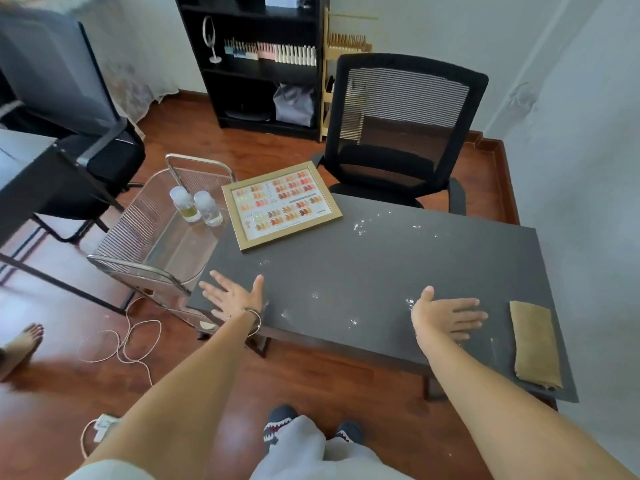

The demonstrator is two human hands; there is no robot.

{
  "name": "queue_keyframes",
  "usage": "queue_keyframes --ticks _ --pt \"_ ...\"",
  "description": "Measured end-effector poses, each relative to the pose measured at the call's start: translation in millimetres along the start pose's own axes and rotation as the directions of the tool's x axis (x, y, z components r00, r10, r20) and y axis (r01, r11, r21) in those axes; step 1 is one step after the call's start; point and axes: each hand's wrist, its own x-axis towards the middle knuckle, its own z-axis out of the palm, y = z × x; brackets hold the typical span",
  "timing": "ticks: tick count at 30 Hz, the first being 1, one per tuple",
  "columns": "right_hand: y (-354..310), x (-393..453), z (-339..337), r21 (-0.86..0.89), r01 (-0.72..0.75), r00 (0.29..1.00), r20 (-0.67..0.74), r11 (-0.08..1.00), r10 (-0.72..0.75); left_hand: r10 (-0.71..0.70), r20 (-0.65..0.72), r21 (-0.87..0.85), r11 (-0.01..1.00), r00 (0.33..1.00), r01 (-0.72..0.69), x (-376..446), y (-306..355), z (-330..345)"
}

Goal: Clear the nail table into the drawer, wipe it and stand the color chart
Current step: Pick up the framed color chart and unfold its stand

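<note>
The dark grey nail table [381, 271] carries white smears and specks across its top. A gold-framed color chart [281, 205] lies flat at its far left corner. A folded tan cloth [535, 344] rests near the right front edge. My left hand [235, 296] is spread open, palm down, over the table's front left corner. My right hand [446, 315] lies flat and open on the table, a short way left of the cloth. Neither hand holds anything. No drawer is visible.
A clear rolling cart [156, 237] stands against the table's left side with two small bottles [199, 206] on it. A black mesh chair [401, 133] sits behind the table. Cables [131, 344] trail on the wooden floor. Another person's bare foot [22, 344] shows at far left.
</note>
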Motion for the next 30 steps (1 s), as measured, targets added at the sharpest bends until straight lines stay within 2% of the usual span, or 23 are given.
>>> queue_keyframes --ticks 3,6,8,11,14,19,23,27,30 --pt "-37.5 -0.5 24.4 -0.068 0.167 0.981 0.110 0.984 -0.159 0.071 0.023 0.028 0.997 0.997 -0.072 19.6 23.2 -10.0" --pt "-72.4 -11.2 56.6 -0.102 0.368 0.914 0.221 0.924 -0.340 0.124 0.053 0.025 0.992 0.991 -0.126 45.0 45.0 -17.5" --pt "-96.5 -16.0 77.4 -0.126 0.441 0.872 0.294 0.888 -0.392 0.152 0.072 0.016 0.988 0.986 -0.153 64.5 58.6 -19.7" --pt "-133.3 -20.4 108.3 -0.175 0.496 0.825 0.402 0.850 -0.398 0.157 0.118 0.015 0.987 0.980 -0.160 99.0 76.1 -20.1" --pt "-166.5 -15.7 137.0 -0.266 0.537 0.803 0.451 0.800 -0.389 0.148 0.162 0.011 0.988 0.976 -0.152 138.1 89.3 -15.4" --pt "-204.8 3.1 180.6 -0.368 0.601 0.758 0.546 0.710 -0.358 0.076 0.254 -0.022 0.997 0.964 -0.073 198.1 104.1 -7.1" --pt "-226.0 14.6 210.3 -0.413 0.635 0.727 0.605 0.653 -0.325 0.030 0.320 -0.141 0.990 0.947 0.017 233.7 113.4 5.1" --pt "-234.1 22.3 231.9 -0.455 0.620 0.738 0.615 0.639 -0.279 -0.035 0.264 -0.223 0.970 0.964 0.096 243.3 116.0 17.2" --pt "-238.5 23.0 236.2 -0.451 0.599 0.762 0.576 0.662 -0.296 -0.030 0.157 -0.322 0.943 0.987 0.080 236.6 120.4 19.0"
